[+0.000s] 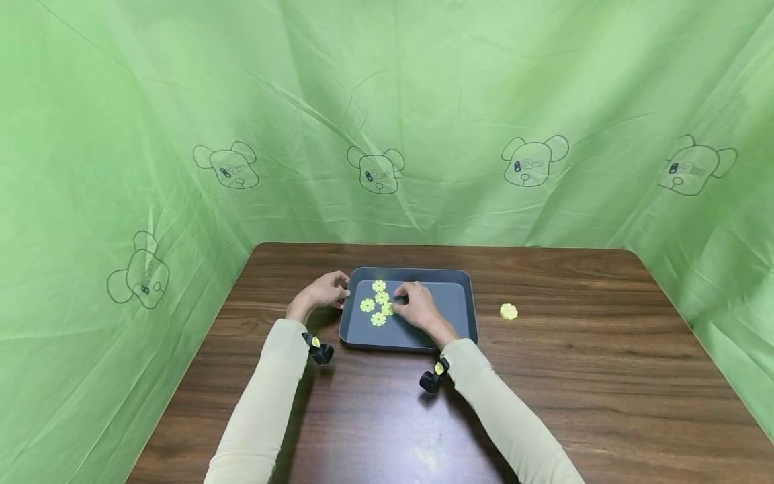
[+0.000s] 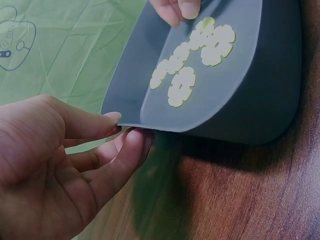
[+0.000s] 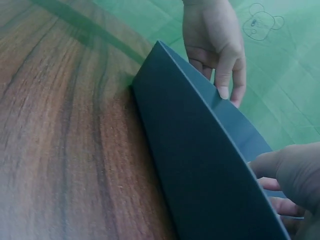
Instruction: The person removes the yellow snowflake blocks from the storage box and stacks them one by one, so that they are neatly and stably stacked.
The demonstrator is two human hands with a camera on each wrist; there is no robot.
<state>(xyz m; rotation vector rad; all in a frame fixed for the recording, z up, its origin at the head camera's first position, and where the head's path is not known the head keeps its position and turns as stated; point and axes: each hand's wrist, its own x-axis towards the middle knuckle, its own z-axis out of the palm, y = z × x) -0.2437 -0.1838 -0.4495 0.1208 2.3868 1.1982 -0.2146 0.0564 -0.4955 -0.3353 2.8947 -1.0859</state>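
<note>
A dark grey rectangular tray (image 1: 444, 309) lies on the table, with several yellow flower-shaped pieces (image 1: 367, 305) grouped flat in its left half. At the tray's left rim, my left hand (image 1: 325, 291) pinches the edge, thumb inside and fingers outside, as the left wrist view shows. My right hand (image 1: 417, 307) reaches over the tray's front wall, its loosely bent fingers pointing left. Its fingertips (image 2: 189, 10) are right by the nearest flower piece (image 2: 202, 32), with nothing visible between them. In the right wrist view the front wall (image 3: 195, 165) hides the pieces.
A small pile of yellow flower pieces (image 1: 508, 311) sits on the brown wooden table (image 1: 580, 363), right of the tray. A green curtain (image 1: 453, 101) with mouse-head drawings hangs behind and at both sides of the table.
</note>
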